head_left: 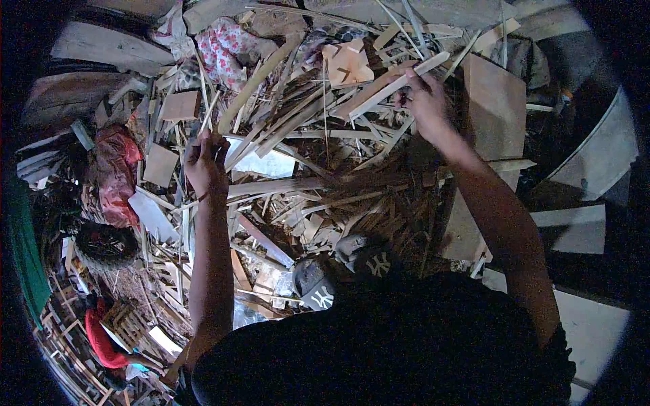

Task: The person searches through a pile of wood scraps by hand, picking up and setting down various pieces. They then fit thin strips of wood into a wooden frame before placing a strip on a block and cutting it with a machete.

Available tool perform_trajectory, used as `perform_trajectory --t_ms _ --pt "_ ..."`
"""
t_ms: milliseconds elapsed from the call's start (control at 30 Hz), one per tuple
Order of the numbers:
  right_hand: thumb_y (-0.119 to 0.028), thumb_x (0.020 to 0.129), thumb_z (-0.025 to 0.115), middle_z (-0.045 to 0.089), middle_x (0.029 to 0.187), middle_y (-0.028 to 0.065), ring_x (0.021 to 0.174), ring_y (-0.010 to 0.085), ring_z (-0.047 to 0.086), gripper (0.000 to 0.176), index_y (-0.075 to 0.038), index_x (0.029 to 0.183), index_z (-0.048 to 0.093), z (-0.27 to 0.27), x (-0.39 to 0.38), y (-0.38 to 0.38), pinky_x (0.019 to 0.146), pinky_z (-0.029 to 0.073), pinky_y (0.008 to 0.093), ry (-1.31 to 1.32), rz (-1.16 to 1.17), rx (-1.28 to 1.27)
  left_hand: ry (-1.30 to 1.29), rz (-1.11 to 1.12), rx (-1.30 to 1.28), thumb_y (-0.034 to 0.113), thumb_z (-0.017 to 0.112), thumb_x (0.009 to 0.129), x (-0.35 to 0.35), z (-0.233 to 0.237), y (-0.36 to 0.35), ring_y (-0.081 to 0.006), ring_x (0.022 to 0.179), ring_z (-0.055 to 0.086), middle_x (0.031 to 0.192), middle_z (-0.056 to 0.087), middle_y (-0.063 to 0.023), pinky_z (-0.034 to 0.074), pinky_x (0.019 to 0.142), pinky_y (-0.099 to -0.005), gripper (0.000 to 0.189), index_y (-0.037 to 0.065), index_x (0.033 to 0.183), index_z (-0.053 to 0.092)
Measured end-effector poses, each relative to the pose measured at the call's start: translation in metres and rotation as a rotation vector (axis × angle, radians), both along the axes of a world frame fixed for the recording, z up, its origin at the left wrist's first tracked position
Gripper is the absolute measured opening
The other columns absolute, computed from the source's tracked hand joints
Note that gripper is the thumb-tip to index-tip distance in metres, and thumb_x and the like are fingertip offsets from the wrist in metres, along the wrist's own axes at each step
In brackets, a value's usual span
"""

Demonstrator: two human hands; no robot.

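My left hand (pixel 205 168) is closed, fingertips pinched around a thin wooden stick (pixel 212 109) that points up and away. Right beside those fingertips is the lower end of a long curved branch (pixel 252 88). At the upper right, my right hand (pixel 428 105) has its fingers wrapped over a pale, straight wooden strip (pixel 379 96), which lies slantwise above the scrap pile. A browner board (pixel 369 90) runs along the strip's far side. Part of the right thumb is hidden.
Wood scraps (pixel 305 122) cover the ground around my shoes (pixel 315 284). A large board (pixel 494 101) leans at the right. A floral cloth (pixel 230 54), a reddish plastic bag (pixel 115 172) and a tyre-like round thing (pixel 105 242) lie leftward. A person in red (pixel 101 335) is at lower left.
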State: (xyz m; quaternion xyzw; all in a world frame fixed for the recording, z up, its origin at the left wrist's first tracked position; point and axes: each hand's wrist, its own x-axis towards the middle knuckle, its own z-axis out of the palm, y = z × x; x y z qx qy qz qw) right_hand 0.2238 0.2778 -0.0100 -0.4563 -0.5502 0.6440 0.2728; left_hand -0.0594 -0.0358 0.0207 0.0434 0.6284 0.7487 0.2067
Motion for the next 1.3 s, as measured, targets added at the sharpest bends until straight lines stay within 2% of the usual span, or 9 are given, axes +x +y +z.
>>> perform_trajectory --t_ms 200,400,700,833,933,1033,1133,1200,1300 --pt "-0.027 0.097 0.065 0.070 0.093 0.0097 0.063 0.0139 0.057 0.027 -0.003 0.110 0.061 0.004 0.004 0.005 0.059 0.048 0.0282 0.178 -0.105 -0.187 -0.018 -0.029 -0.051 0.018 0.067 0.096 0.005 0.004 0.002 -0.0184 0.078 0.067 0.088 0.069 -0.0093 0.059 0.072 -0.0343 0.015 0.003 0.095 0.065" --pt "-0.025 0.092 0.073 0.066 0.083 0.0036 0.057 0.0116 0.057 0.023 -0.006 0.103 0.065 0.029 0.001 -0.010 0.053 0.048 0.0281 0.245 -0.089 -0.151 -0.067 -0.100 -0.115 0.017 0.068 0.095 0.013 0.009 0.002 -0.0182 0.077 0.067 0.086 0.068 -0.0096 0.058 0.071 -0.0323 0.017 0.001 0.099 0.066" --pt "-0.024 0.091 0.074 0.065 0.080 0.0017 0.055 0.0114 0.057 0.023 -0.006 0.102 0.066 0.032 -0.006 -0.014 0.047 0.048 0.0285 0.243 -0.083 -0.119 -0.052 -0.193 -0.147 0.019 0.064 0.097 0.019 0.014 0.003 -0.0167 0.078 0.065 0.084 0.066 -0.0077 0.055 0.072 -0.0300 0.019 0.002 0.105 0.065" --pt "-0.024 0.091 0.073 0.065 0.079 0.0014 0.055 0.0119 0.058 0.022 -0.007 0.102 0.066 0.032 -0.008 -0.015 0.047 0.048 0.0285 0.302 -0.091 -0.128 -0.044 -0.228 -0.153 0.013 0.065 0.096 0.017 0.011 0.001 -0.0190 0.076 0.067 0.085 0.067 -0.0082 0.059 0.072 -0.0343 0.014 0.001 0.103 0.064" --pt "-0.029 0.086 0.078 0.067 0.080 0.0049 0.054 0.0154 0.060 0.028 -0.007 0.095 0.063 0.037 -0.008 -0.016 0.047 0.051 0.0310 0.291 -0.054 -0.155 -0.045 -0.267 -0.123 0.011 0.063 0.097 0.017 0.008 -0.001 -0.0196 0.076 0.067 0.087 0.067 -0.0090 0.059 0.072 -0.0354 0.013 0.000 0.105 0.063" --pt "-0.030 0.087 0.077 0.067 0.081 0.0053 0.056 0.0161 0.060 0.027 -0.007 0.097 0.064 0.041 -0.009 -0.017 0.050 0.054 0.0313 0.228 -0.033 -0.195 -0.070 -0.277 -0.114 0.010 0.063 0.096 0.019 0.010 0.000 -0.0202 0.076 0.067 0.088 0.067 -0.0097 0.059 0.071 -0.0356 0.014 0.000 0.106 0.063" --pt "-0.036 0.090 0.074 0.066 0.086 0.0066 0.069 0.0160 0.064 0.036 -0.004 0.103 0.062 0.036 -0.011 -0.019 0.060 0.055 0.0302 0.246 -0.059 -0.247 -0.075 -0.300 -0.131 0.011 0.064 0.096 0.021 0.010 0.000 -0.0205 0.076 0.067 0.088 0.067 -0.0097 0.058 0.070 -0.0351 0.015 0.000 0.105 0.064" --pt "-0.033 0.091 0.072 0.066 0.090 0.0071 0.074 0.0177 0.065 0.034 -0.004 0.105 0.061 0.032 -0.012 -0.020 0.062 0.057 0.0315 0.262 -0.099 -0.363 -0.057 -0.333 -0.149 0.012 0.065 0.096 0.022 0.012 0.001 -0.0204 0.075 0.067 0.089 0.067 -0.0096 0.058 0.070 -0.0347 0.015 0.000 0.105 0.065" --pt "-0.028 0.093 0.071 0.066 0.097 0.0077 0.078 0.0183 0.065 0.030 -0.004 0.106 0.061 0.029 -0.013 -0.023 0.064 0.058 0.0318 0.305 -0.045 -0.353 -0.073 -0.314 -0.091 0.013 0.065 0.096 0.030 0.017 0.005 -0.0197 0.075 0.067 0.088 0.067 -0.0090 0.058 0.069 -0.0340 0.015 0.000 0.104 0.066"
